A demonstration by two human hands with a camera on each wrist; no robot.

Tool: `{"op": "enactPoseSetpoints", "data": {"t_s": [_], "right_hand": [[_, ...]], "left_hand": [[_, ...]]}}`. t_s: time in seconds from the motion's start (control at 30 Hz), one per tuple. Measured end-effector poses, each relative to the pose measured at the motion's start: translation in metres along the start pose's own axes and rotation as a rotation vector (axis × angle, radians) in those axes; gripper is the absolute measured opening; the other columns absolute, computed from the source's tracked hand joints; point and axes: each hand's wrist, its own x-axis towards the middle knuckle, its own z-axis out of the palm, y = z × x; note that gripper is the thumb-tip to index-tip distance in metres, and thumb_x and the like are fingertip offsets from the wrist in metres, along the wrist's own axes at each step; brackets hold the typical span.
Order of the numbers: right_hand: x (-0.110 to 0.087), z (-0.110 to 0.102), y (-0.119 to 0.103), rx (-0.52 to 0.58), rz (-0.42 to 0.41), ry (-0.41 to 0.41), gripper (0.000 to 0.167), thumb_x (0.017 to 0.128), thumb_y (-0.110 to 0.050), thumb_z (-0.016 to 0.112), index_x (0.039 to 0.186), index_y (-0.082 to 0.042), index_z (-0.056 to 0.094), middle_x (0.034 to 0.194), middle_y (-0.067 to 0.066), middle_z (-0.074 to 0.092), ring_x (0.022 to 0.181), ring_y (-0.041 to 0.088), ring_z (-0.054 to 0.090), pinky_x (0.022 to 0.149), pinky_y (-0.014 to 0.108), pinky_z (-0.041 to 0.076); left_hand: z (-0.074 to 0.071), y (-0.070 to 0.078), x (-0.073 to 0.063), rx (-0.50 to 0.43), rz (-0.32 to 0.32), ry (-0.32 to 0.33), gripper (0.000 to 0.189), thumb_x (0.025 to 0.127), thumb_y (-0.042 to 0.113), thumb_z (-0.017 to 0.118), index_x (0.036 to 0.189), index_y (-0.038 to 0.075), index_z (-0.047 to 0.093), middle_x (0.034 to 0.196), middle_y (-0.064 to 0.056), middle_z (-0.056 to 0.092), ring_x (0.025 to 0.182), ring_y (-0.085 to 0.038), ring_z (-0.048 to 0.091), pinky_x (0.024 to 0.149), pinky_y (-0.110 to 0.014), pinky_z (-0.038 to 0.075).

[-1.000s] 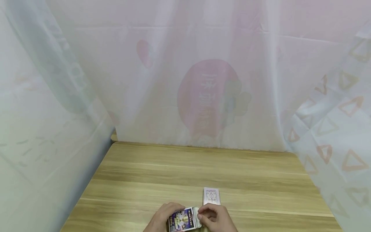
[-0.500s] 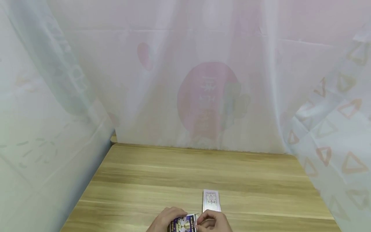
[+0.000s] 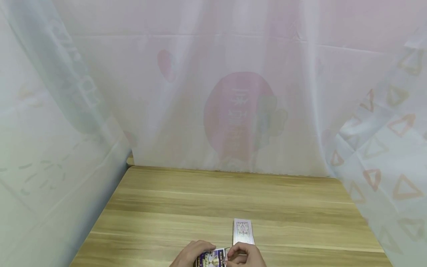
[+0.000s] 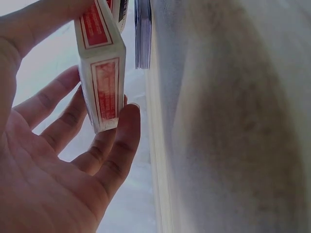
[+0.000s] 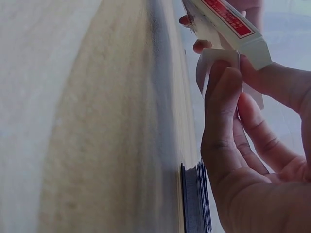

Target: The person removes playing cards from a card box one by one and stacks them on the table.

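A playing card box point(image 3: 211, 258) with a dark, colourful front is gripped by my left hand point(image 3: 191, 254) near the table's front edge. The left wrist view shows thumb and fingers on opposite sides of the box point(image 4: 102, 82), whose white sides carry red panels. My right hand point(image 3: 247, 256) is at the box's right end. In the right wrist view the box end is open, and thumb and index finger of the right hand point(image 5: 243, 141) pinch its white flap point(image 5: 212, 57). Just beyond the right hand lies a deck of cards point(image 3: 243, 230), patterned back up, its near end hidden.
The wood-grain table point(image 3: 166, 200) stretches beyond the hands. Pale printed curtains hang at the back point(image 3: 186, 141), on the left point(image 3: 60, 178) and on the right point(image 3: 380, 207).
Hands and box sit slightly lower in the head view than a second ago. The right fingers stay at the box's end, and the deck has stayed on the table.
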Motion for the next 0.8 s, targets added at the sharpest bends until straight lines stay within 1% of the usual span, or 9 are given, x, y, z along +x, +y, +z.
{"op": "enactPoseSetpoints", "data": {"t_s": [0.1,0.17,0.23,0.3,0.37,0.47,0.57,0.73,0.8], "right_hand": [[0.000,0.001,-0.001,-0.013,0.006,0.025,0.043,0.086,-0.006,0.085,0.104,0.023,0.059,0.091,0.001,0.076,0.079,0.007,0.075,0.070,0.018,0.058],[-0.001,0.002,-0.002,-0.029,0.026,0.050,0.040,0.085,-0.006,0.085,0.104,0.019,0.061,0.089,0.000,0.075,0.078,0.007,0.075,0.070,0.018,0.058],[-0.001,0.000,-0.002,-0.037,0.049,0.071,0.036,0.086,-0.007,0.084,0.105,0.014,0.064,0.087,-0.002,0.075,0.076,0.007,0.074,0.069,0.019,0.058],[-0.001,-0.002,-0.003,-0.046,0.062,0.083,0.034,0.088,-0.009,0.084,0.109,0.011,0.065,0.087,-0.003,0.074,0.075,0.006,0.073,0.069,0.020,0.058],[-0.003,-0.006,-0.003,-0.051,0.057,0.084,0.036,0.090,-0.009,0.082,0.113,0.011,0.064,0.088,-0.002,0.075,0.075,0.006,0.073,0.069,0.020,0.058],[-0.005,-0.010,-0.006,-0.050,0.046,0.089,0.041,0.091,-0.009,0.081,0.116,0.016,0.062,0.091,0.002,0.076,0.075,0.007,0.073,0.068,0.022,0.060],[-0.007,-0.014,-0.010,-0.057,0.042,0.116,0.041,0.092,-0.009,0.080,0.117,0.017,0.061,0.094,0.007,0.075,0.073,0.009,0.073,0.066,0.025,0.062],[-0.009,-0.022,-0.017,-0.055,0.061,0.160,0.038,0.095,-0.009,0.078,0.118,0.015,0.061,0.098,0.011,0.073,0.068,0.015,0.074,0.062,0.028,0.063],[-0.010,-0.026,-0.019,-0.054,0.063,0.167,0.038,0.096,-0.009,0.077,0.120,0.015,0.060,0.099,0.011,0.073,0.068,0.016,0.075,0.062,0.028,0.062]], "left_hand": [[-0.002,0.001,-0.001,-0.009,-0.042,-0.028,0.060,0.083,0.043,0.089,0.132,0.014,0.071,0.123,0.006,0.075,0.102,-0.002,0.061,0.080,-0.026,0.053],[-0.004,0.003,-0.002,-0.007,-0.077,-0.050,0.062,0.083,0.046,0.089,0.133,0.013,0.071,0.124,0.006,0.075,0.102,-0.002,0.060,0.080,-0.026,0.053],[-0.006,0.002,-0.002,0.009,-0.083,-0.053,0.064,0.082,0.048,0.089,0.133,0.013,0.071,0.125,0.006,0.074,0.103,-0.002,0.060,0.081,-0.027,0.053],[-0.006,0.002,-0.002,0.045,-0.072,-0.035,0.067,0.080,0.051,0.090,0.132,0.014,0.072,0.125,0.008,0.074,0.104,-0.003,0.061,0.082,-0.028,0.054],[-0.007,0.002,-0.003,0.069,-0.077,-0.021,0.068,0.079,0.054,0.090,0.131,0.015,0.072,0.125,0.010,0.074,0.105,-0.003,0.062,0.083,-0.030,0.055],[-0.008,0.004,-0.003,0.071,-0.120,-0.017,0.072,0.077,0.058,0.092,0.133,0.018,0.071,0.125,0.014,0.072,0.104,-0.002,0.061,0.084,-0.030,0.056],[-0.010,0.005,-0.004,0.060,-0.156,-0.023,0.075,0.076,0.060,0.092,0.134,0.019,0.070,0.125,0.015,0.071,0.104,-0.001,0.059,0.084,-0.030,0.056],[-0.013,0.005,-0.004,0.077,-0.160,-0.029,0.078,0.077,0.063,0.090,0.136,0.017,0.068,0.126,0.012,0.071,0.106,-0.004,0.060,0.085,-0.032,0.057],[-0.014,0.006,-0.004,0.092,-0.158,-0.027,0.076,0.080,0.061,0.089,0.137,0.016,0.068,0.127,0.011,0.071,0.107,-0.004,0.060,0.086,-0.033,0.057]]}}
